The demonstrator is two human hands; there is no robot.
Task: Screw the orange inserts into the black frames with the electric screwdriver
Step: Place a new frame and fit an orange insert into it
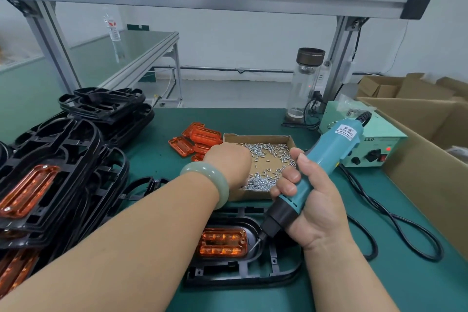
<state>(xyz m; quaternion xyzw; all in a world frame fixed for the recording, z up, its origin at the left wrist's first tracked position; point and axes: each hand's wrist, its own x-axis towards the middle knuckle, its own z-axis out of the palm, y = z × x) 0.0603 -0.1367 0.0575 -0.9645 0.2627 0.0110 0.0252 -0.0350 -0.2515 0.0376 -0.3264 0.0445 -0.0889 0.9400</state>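
My left hand reaches into the screw box, fingers hidden, grip unclear. My right hand clamps the screwdriver. I'd pinch out just one, bit poised by the orange insert.

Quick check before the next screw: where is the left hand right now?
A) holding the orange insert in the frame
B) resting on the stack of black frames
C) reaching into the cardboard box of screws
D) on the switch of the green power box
C: the left hand is down in the cardboard box among the screws, while the right hand grips the screwdriver.
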